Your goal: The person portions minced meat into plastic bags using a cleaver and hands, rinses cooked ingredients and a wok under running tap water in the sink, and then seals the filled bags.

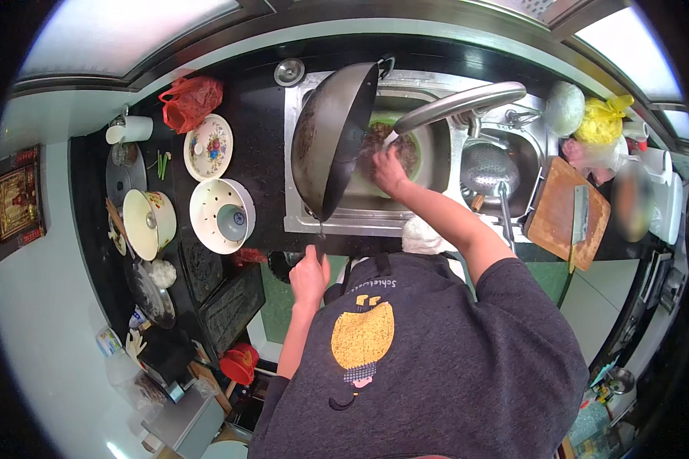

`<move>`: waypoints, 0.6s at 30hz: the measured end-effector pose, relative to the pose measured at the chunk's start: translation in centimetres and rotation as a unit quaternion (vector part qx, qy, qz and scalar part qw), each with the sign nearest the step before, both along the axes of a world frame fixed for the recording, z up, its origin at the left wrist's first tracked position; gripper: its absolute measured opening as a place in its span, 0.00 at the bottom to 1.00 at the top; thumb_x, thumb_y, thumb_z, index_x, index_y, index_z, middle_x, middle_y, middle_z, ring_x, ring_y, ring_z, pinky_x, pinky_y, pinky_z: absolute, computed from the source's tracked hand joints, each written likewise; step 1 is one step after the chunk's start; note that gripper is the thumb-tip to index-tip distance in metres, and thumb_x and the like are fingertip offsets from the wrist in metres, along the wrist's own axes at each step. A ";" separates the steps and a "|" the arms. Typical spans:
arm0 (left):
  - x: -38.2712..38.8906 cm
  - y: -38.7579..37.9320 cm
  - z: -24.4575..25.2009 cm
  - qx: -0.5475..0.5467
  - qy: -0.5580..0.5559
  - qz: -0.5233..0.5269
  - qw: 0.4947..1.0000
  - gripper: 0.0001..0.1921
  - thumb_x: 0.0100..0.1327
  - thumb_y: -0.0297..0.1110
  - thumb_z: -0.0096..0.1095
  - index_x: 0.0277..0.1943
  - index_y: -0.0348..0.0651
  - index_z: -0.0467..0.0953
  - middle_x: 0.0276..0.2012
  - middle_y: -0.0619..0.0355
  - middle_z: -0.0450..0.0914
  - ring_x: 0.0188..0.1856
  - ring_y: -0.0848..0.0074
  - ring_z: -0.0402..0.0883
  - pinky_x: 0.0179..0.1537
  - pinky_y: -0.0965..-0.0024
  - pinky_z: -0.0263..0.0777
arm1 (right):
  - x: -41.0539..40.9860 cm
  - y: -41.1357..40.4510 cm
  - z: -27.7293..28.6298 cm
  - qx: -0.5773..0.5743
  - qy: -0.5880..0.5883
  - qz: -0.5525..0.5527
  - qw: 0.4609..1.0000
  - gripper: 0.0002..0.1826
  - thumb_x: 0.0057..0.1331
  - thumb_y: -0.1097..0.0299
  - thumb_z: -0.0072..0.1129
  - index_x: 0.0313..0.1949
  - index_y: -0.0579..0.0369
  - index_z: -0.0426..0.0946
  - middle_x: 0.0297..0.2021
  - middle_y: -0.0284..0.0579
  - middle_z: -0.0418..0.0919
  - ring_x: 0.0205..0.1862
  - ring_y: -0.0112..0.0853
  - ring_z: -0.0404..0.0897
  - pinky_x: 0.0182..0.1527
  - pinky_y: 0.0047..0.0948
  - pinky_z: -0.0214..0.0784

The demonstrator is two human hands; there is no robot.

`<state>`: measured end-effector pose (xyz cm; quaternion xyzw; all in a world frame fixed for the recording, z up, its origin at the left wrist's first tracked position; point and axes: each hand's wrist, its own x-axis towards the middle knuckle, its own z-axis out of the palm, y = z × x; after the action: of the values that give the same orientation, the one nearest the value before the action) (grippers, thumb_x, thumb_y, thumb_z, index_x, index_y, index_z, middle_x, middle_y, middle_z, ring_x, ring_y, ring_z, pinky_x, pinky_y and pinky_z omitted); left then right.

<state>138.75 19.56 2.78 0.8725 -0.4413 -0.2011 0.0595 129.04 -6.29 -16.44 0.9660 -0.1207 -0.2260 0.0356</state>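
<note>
My left hand (309,276) grips the handle of a large metal wok (330,137), which is tilted on its side over the left part of the steel double sink (373,221). At the white tip of the faucet's spout (459,104) is my right hand (389,171), its fingers closed around that tip as far as I can tell. Below this hand, in the large basin, sits a green-rimmed bowl (417,158) with brownish contents. The wok's rim hides part of the bowl.
A perforated ladle (490,166) lies over the small basin. At right, a cleaver (580,215) rests on a wooden cutting board (542,206). Left of the sink stand a white colander (198,218) holding a bowl, a floral lid (221,129) and a red plastic bag (192,103). A white cloth (422,235) lies at the sink's front edge.
</note>
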 end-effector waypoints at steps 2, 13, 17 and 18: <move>0.3 0.2 0.2 0.004 -0.014 -0.009 1.000 0.10 0.61 0.35 0.60 0.39 0.39 0.69 0.21 0.42 0.79 0.25 0.48 0.81 0.26 0.49 0.74 | -1.2 -0.5 1.1 0.017 0.038 -0.102 0.994 0.19 0.65 0.60 0.48 0.47 0.54 0.82 0.58 0.49 0.70 0.62 0.42 0.67 0.63 0.53 0.55; 3.0 -0.9 11.3 0.049 0.317 0.126 0.939 0.10 0.62 0.33 0.62 0.34 0.36 0.71 0.15 0.57 0.75 0.17 0.73 0.78 0.21 0.68 0.69 | -11.8 -4.0 9.6 0.238 -0.217 -0.389 0.863 0.15 0.63 0.64 0.53 0.47 0.56 0.80 0.50 0.53 0.75 0.50 0.48 0.78 0.54 0.44 0.70; 4.6 -2.0 15.4 0.091 0.532 0.227 0.811 0.06 0.65 0.30 0.58 0.38 0.40 0.68 0.19 0.66 0.69 0.17 0.85 0.68 0.19 0.76 0.66 | -17.5 -4.5 11.3 0.264 -0.243 -0.422 0.832 0.17 0.65 0.60 0.54 0.50 0.53 0.80 0.48 0.53 0.78 0.51 0.49 0.78 0.53 0.43 0.71; 4.9 -1.9 16.1 0.106 0.553 0.236 0.792 0.07 0.66 0.30 0.58 0.38 0.42 0.67 0.20 0.68 0.67 0.17 0.86 0.67 0.19 0.78 0.66 | -18.5 -4.3 12.1 0.265 -0.243 -0.419 0.834 0.17 0.65 0.60 0.54 0.50 0.53 0.80 0.48 0.53 0.78 0.51 0.49 0.78 0.53 0.43 0.71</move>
<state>143.61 17.66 18.84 0.6905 -0.0893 -0.6741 0.2465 110.53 -10.58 -4.38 0.8194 -0.4541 -0.0009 -0.3498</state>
